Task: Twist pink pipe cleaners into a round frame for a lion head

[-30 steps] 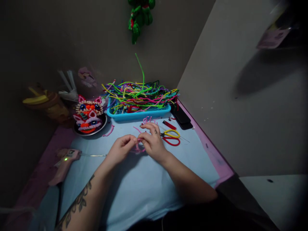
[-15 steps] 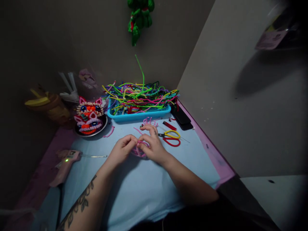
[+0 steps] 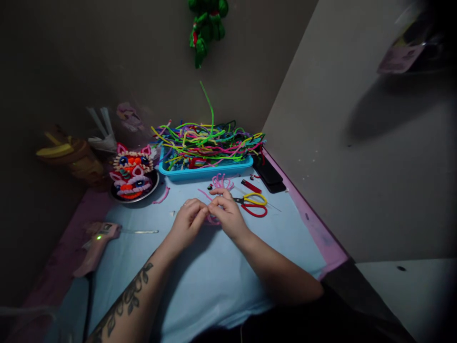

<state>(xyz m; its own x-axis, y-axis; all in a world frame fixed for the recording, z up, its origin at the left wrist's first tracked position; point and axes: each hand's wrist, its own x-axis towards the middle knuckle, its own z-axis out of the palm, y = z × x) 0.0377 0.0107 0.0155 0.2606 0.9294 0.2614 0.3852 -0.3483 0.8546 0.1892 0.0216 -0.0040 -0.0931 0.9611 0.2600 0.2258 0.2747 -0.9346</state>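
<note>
Pink pipe-cleaner loops: centre of table, well in from its right edge. Your left hand and right hand: thumbs and fingers pinching the loops. Advised: grip close in; bend gently, evenly.

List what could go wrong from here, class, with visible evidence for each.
1. The glue gun shows a green light, so it may be hot; the left arm could brush it.
2. The scissors lie beside the right hand, blades towards it; it could get nicked.
3. The pink stems at the left hand and right hand look thin and could slip free.
</note>
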